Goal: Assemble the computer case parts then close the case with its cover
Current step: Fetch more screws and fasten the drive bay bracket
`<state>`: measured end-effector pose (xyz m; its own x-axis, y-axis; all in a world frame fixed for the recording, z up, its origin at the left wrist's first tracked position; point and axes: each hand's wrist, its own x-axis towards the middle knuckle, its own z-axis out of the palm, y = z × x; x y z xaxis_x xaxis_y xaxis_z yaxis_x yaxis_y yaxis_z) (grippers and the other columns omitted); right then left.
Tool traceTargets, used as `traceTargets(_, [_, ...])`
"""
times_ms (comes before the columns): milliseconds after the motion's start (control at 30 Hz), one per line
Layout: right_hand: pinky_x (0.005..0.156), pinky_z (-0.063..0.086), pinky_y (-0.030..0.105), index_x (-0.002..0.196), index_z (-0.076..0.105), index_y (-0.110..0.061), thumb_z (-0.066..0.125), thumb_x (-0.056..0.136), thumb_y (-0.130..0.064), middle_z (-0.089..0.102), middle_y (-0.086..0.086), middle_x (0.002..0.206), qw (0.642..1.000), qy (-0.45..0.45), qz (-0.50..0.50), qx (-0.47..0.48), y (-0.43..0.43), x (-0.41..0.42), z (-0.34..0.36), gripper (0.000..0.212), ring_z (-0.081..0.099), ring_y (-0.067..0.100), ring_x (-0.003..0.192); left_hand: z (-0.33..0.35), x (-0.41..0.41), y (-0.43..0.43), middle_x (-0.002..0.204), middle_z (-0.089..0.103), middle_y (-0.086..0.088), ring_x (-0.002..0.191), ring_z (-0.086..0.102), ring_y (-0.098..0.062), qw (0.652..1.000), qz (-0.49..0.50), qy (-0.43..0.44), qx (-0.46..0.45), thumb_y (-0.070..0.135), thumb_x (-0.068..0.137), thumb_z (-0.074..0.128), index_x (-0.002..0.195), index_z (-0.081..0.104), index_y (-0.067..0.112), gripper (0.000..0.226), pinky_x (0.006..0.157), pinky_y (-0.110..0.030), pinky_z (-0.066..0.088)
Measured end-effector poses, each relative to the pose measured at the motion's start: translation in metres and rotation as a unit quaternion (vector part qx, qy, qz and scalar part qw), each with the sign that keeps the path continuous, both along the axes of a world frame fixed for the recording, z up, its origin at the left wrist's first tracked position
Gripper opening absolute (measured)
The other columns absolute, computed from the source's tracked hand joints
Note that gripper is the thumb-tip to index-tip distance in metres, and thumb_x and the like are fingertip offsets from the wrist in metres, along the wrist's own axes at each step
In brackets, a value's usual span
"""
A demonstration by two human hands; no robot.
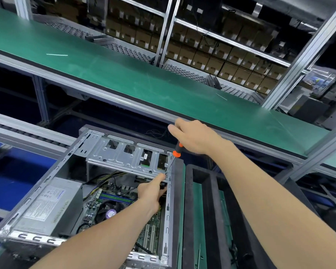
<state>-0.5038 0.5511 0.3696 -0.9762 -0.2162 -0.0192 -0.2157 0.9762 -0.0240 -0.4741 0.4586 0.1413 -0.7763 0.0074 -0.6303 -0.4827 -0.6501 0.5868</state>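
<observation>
Drive cage (124, 154) being screwed into the open computer case (168, 220); cover not yet on.
The case lies on its side at the table's near edge, with the power supply (50, 202) and motherboard (109, 193) already inside. The right grip (194, 136) is wrapped round the screwdriver (177, 151), whose tip is at the cage's near right corner. The left grip (150, 193) reaches a forefinger to that tip; whether it pinches a screw I cannot tell. No cover is in view, so closing remains.
</observation>
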Motion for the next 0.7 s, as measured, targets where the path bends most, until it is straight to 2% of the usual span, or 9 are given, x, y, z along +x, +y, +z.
traceTargets(67, [0.079,0.052,0.044,0.108,0.049,-0.026,0.054,0.101,-0.031,0.051,-0.004,0.109,0.992,-0.09,0.075,-0.037,0.007,0.0,0.011,0.01,0.057,0.02,0.088,0.0,0.0,0.0,0.073,0.074,-0.012,0.063,0.076,-0.029,1.0,0.0,-0.001,0.0,0.011,0.071,0.088,0.086,0.062,0.001,0.031,0.05,-0.029,0.056])
traceTargets(133, [0.07,0.049,0.038,0.11,0.05,-0.026,0.061,0.1,-0.022,0.055,-0.007,0.106,0.988,-0.081,0.131,-0.021,0.012,-0.001,0.011,0.016,0.057,0.01,0.081,0.001,0.0,0.0,0.081,0.076,-0.014,0.066,0.076,-0.029,1.0,-0.002,-0.002,-0.004,0.011,0.071,0.087,0.087,0.063,0.001,0.031,0.05,-0.029,0.057])
traceTargets(233, [0.051,0.052,0.034,0.096,0.055,-0.017,0.059,0.102,-0.05,0.067,-0.001,0.074,0.998,0.005,0.05,-0.045,0.003,0.0,0.003,0.034,0.065,0.011,0.051,0.0,-0.001,0.001,0.096,0.075,-0.017,0.069,0.077,-0.027,1.0,-0.005,-0.003,-0.013,0.012,0.071,0.087,0.09,0.063,0.002,0.032,0.054,-0.028,0.06])
traceTargets(300, [0.052,0.05,0.034,0.084,0.056,-0.012,0.044,0.1,-0.069,0.063,0.005,0.07,0.997,0.056,-0.027,0.045,-0.003,-0.001,-0.004,0.06,0.065,0.025,0.055,-0.001,-0.001,0.001,0.098,0.075,-0.017,0.069,0.077,-0.027,1.0,-0.004,-0.003,-0.015,0.012,0.071,0.087,0.091,0.063,0.002,0.033,0.054,-0.028,0.06])
traceTargets(367, [0.061,0.05,0.036,0.082,0.053,-0.016,0.032,0.103,-0.07,0.063,0.004,0.078,0.993,0.084,-0.044,0.069,-0.001,-0.004,-0.007,0.061,0.061,0.028,0.069,-0.002,-0.001,0.001,0.099,0.076,-0.018,0.072,0.078,-0.028,1.0,-0.011,-0.003,-0.013,0.012,0.071,0.087,0.091,0.063,0.003,0.034,0.063,-0.033,0.063])
traceTargets(500, [0.071,0.046,0.031,0.108,0.053,-0.034,0.056,0.1,-0.034,0.046,-0.01,0.111,0.992,-0.088,0.089,-0.012,0.011,-0.002,0.009,0.008,0.056,0.013,0.084,-0.003,-0.002,0.001,0.1,0.075,-0.019,0.073,0.078,-0.031,1.0,-0.013,-0.007,-0.012,0.012,0.071,0.088,0.089,0.061,0.003,0.034,0.071,-0.039,0.064])
traceTargets(567, [0.072,0.046,0.029,0.109,0.058,-0.035,0.06,0.098,-0.019,0.048,-0.011,0.116,0.983,-0.089,0.161,0.02,0.013,-0.003,0.011,0.019,0.054,0.006,0.084,-0.003,-0.003,0.001,0.099,0.076,-0.02,0.073,0.078,-0.031,1.0,-0.009,-0.006,-0.005,0.011,0.072,0.087,0.089,0.061,0.003,0.032,0.064,-0.036,0.064])
traceTargets(633, [0.073,0.05,0.034,0.102,0.063,-0.028,0.06,0.101,-0.025,0.062,-0.006,0.102,0.99,-0.018,0.135,0.034,0.01,-0.003,0.007,0.004,0.061,0.012,0.087,-0.002,-0.003,0.001,0.097,0.076,-0.019,0.074,0.078,-0.031,1.0,-0.008,-0.005,-0.003,0.011,0.072,0.087,0.094,0.062,0.001,0.035,0.062,-0.034,0.062])
traceTargets(700, [0.059,0.053,0.034,0.094,0.062,-0.02,0.058,0.103,-0.045,0.066,-0.003,0.077,0.998,0.019,0.06,0.015,0.005,-0.004,0.001,0.028,0.069,0.021,0.068,-0.003,-0.003,0.002,0.096,0.074,-0.016,0.074,0.078,-0.031,1.0,-0.006,-0.007,-0.005,0.012,0.072,0.087,0.095,0.061,0.001,0.037,0.073,-0.039,0.064])
